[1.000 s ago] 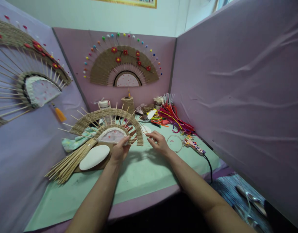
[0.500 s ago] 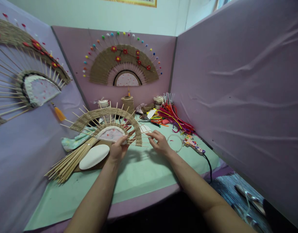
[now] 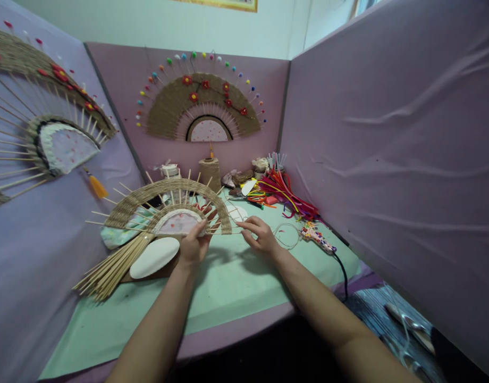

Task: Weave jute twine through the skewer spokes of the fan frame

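My left hand [image 3: 194, 246] grips a half-round woven fan [image 3: 175, 186] near its lower right corner, thumb in front. Thin wooden sticks radiate through the fan's twine band, and its small white half-moon centre [image 3: 178, 222] has pink-red spots. Close to the fan's right end, my right hand [image 3: 260, 235] pinches a thin strand of twine between thumb and fingers. Loose twine [image 3: 287, 224] curls on the table just right of that hand. Below the fan lie a bundle of wooden sticks [image 3: 115, 266] and a white oval piece [image 3: 154, 258].
A patterned glue gun [image 3: 318, 238] with a black cord lies at the right. Behind are a twine spool [image 3: 210, 174], red and purple pipe cleaners [image 3: 288, 194] and green-handled scissors [image 3: 255, 204]. Decorated fans [image 3: 167, 109] hang on the surrounding panels.
The fan has shifted left and turned so its base lies more level. My right hand has moved slightly left and down, still pinching the twine.
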A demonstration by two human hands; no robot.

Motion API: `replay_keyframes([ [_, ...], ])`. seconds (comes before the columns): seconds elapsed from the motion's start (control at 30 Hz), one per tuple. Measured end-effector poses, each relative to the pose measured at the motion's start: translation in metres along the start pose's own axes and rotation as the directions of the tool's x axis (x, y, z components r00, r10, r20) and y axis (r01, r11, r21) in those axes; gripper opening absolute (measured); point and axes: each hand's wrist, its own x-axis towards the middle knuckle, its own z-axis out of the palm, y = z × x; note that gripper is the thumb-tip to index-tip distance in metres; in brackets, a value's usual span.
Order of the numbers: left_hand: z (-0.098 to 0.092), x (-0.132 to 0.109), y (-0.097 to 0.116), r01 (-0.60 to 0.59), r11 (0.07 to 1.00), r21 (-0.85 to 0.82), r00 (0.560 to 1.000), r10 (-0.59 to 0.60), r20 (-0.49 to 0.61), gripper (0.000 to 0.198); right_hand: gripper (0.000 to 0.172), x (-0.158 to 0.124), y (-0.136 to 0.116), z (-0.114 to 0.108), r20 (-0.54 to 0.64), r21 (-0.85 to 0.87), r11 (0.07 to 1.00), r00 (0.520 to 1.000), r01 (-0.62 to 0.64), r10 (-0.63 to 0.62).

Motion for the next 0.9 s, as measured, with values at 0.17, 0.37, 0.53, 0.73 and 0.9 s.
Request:
replay_keyframes([
  [0.17,-0.007,0.004,0.002,0.000,0.999,-0.035,1.000,0.000,-0.015,0.030,0.032,0.001,-0.003,-0.005,-0.054,0.193,0.974,0.990,-0.115,0.128],
  [0.37,-0.006,0.003,0.001,0.025,0.995,-0.094,0.998,-0.031,-0.064,0.026,0.040,0.004,0.001,-0.003,0.040,0.381,0.896,0.972,-0.228,0.231],
  [0.53,-0.004,0.005,0.002,0.010,0.991,-0.137,0.994,-0.024,-0.103,0.031,0.044,0.003,0.006,0.004,0.146,0.568,0.730,0.920,-0.379,0.364],
  [0.73,-0.006,0.006,-0.002,0.059,0.978,-0.198,0.992,-0.080,-0.100,0.032,0.040,0.005,0.004,0.011,0.272,0.753,0.421,0.822,-0.506,0.501],
  [0.9,-0.004,0.005,-0.004,0.077,0.967,-0.243,0.988,-0.107,-0.109,0.032,0.041,0.005,0.003,0.013,0.352,0.751,0.350,0.788,-0.560,0.506],
])
